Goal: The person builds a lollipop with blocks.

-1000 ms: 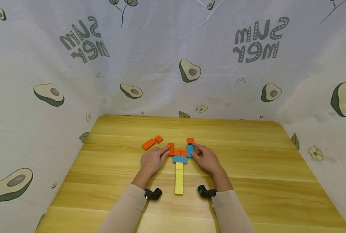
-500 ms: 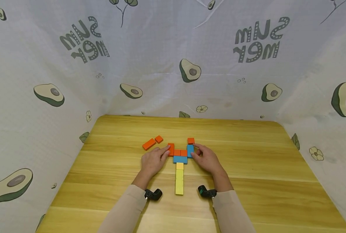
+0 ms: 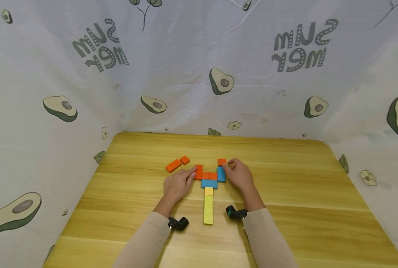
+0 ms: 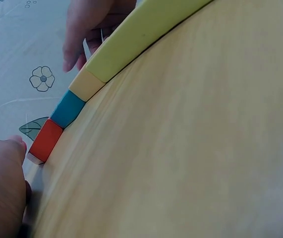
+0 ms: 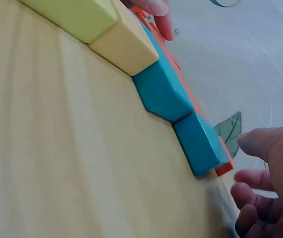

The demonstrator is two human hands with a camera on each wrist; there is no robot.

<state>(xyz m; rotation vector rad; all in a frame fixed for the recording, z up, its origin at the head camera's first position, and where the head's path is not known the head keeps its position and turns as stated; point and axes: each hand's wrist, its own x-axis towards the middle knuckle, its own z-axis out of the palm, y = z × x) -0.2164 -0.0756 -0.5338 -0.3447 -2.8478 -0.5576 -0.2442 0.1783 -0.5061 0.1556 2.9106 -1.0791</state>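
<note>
On the wooden table lies a flat figure of coloured blocks. A long yellow-green block [image 3: 208,210] and a small pale yellow block [image 3: 209,191] form its stem, below a blue crosswise block [image 3: 209,184]. Small orange blocks [image 3: 206,175] sit above that. My left hand [image 3: 177,185] touches the upright orange block [image 3: 199,172] on the left with its index fingertip. My right hand [image 3: 240,175] is beside the upright blue block [image 3: 221,174] and the small orange block [image 3: 221,162] at its far end. In the right wrist view, nothing shows between its thumb [image 5: 260,141] and loosely bent fingers.
To the left of the figure, a loose orange oblong block [image 3: 173,165] and a small orange block [image 3: 185,160] lie on the table [image 3: 286,230]. A white cloth [image 3: 185,56] with avocado prints hangs behind and at the sides.
My right hand has moved slightly away from me, off the side of the blue block and up beside the small orange block. My left hand stays at its orange block. The view shifted slightly.
</note>
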